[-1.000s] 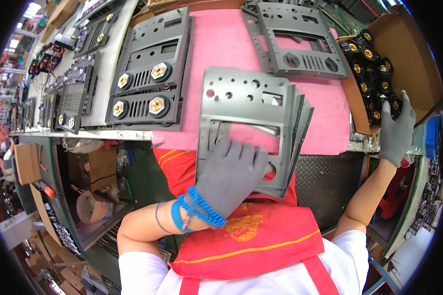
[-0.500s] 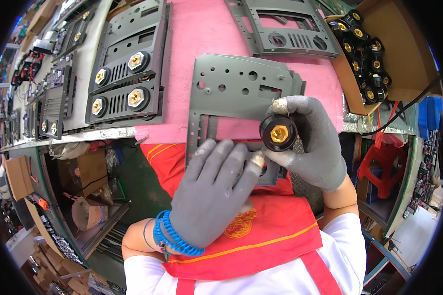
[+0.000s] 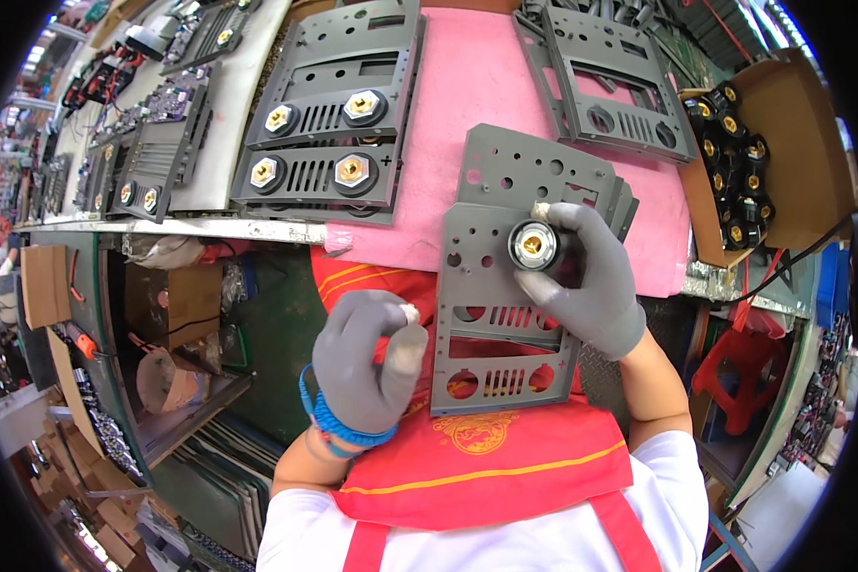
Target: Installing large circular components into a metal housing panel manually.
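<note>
My right hand (image 3: 591,281), in a grey glove, pinches a round black fitting (image 3: 533,245) with a silver ring and brass centre. It is held over a grey perforated metal panel (image 3: 477,255). That panel has slots and two round holes at its near end, which overhangs the table edge above my red apron (image 3: 505,458). A second grey panel (image 3: 505,153) lies partly under it. To the left of the panels, my gloved left hand (image 3: 367,357) is raised, its fingers curled towards the thumb. Whether anything is between them is hidden.
At the left, stacked grey panels (image 3: 319,140) carry similar fittings with hexagonal nuts. More panels (image 3: 629,124) lie at the far right on the pink mat (image 3: 481,67). A cardboard box (image 3: 796,133) at the right holds several black fittings. Circuit boards (image 3: 162,119) sit farther left.
My left hand has lifted off the panel, moved left and curled its fingers. The right hand still holds the fitting, now with a silver ring showing. The view has shifted, and the panel's slotted end is uncovered.
</note>
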`<state>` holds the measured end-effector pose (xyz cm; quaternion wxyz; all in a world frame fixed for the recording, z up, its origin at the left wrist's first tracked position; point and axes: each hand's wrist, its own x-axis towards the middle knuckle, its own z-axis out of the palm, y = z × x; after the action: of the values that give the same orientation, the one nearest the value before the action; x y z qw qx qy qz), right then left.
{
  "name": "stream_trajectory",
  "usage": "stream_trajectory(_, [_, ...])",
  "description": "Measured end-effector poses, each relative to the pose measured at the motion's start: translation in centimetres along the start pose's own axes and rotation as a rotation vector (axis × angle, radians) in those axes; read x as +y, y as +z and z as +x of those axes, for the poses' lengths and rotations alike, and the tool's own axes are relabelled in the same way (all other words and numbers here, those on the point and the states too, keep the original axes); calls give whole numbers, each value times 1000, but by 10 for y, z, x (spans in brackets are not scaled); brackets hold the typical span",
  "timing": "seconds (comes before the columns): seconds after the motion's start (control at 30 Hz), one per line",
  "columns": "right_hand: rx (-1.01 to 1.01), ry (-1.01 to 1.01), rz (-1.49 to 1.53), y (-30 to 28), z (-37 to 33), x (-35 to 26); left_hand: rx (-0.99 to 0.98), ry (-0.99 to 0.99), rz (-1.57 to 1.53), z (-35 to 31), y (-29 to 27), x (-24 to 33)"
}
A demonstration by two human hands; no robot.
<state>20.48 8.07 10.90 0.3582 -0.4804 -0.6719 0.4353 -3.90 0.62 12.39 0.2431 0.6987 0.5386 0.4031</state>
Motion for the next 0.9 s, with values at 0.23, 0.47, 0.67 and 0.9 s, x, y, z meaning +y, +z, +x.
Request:
stream_trajectory(0.23, [128, -95, -274, 5, 16, 1, -676, -866, -1236, -26, 32, -3])
stream_trajectory(0.47, [177, -17, -208, -8, 46, 12, -477, -960, -1495, 12, 34, 15])
stream_trajectory(0.67, [204, -90, -97, -8, 55, 13, -429, -984, -1492, 14, 31, 5])
stream_trajectory(0.9, [102, -186, -44, 0, 30, 4, -477, -839, -1224, -26, 15, 6])
